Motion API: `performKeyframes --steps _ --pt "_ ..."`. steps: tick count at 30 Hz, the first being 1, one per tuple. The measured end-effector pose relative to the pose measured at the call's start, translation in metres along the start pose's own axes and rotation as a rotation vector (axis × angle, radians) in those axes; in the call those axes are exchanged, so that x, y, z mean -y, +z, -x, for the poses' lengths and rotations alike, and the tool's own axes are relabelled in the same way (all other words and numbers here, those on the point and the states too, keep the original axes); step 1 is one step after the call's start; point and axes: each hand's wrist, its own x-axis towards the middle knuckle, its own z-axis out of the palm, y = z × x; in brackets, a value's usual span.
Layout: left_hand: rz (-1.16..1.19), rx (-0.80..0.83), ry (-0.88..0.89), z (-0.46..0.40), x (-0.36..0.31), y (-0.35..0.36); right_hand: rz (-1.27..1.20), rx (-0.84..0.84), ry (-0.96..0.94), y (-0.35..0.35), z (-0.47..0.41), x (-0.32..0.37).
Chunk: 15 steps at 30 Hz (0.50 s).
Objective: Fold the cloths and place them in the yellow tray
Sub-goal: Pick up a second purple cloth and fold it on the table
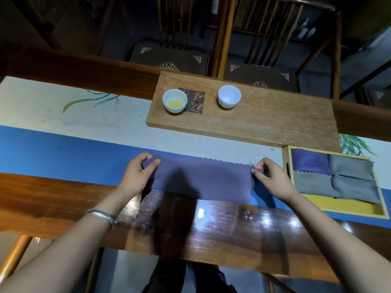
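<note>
table (53, 197): glossy dark wood, with a blue and cream runner (63, 144) painted with leaves.
purple cloth (203, 180): lay flat across runner and table edge, long axis left-right, scalloped far edge.
left hand (137, 174): pinched the cloth's left far corner.
right hand (270, 176): pinched the right far corner.
yellow tray (338, 210): just right of the right hand; held one purple and three grey folded cloths, yellow front strip bare.
wooden board (264, 123): behind the cloth, two white cups, gold script plaque unreadable.
room: bare runner to the left.
</note>
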Motion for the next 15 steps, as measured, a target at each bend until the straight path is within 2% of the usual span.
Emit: performKeyframes --steps 9,11,15 --pt "0.039 -0.09 0.044 0.014 -0.008 -0.008 -0.167 -0.131 -0.073 -0.017 0.039 0.009" --pt "0.04 -0.091 0.03 0.021 -0.005 -0.01 -0.209 -0.107 -0.081 -0.017 0.05 0.009" --pt "0.016 0.004 -0.012 0.029 0.01 -0.013 -0.216 -0.002 -0.024 -0.015 0.063 0.002"
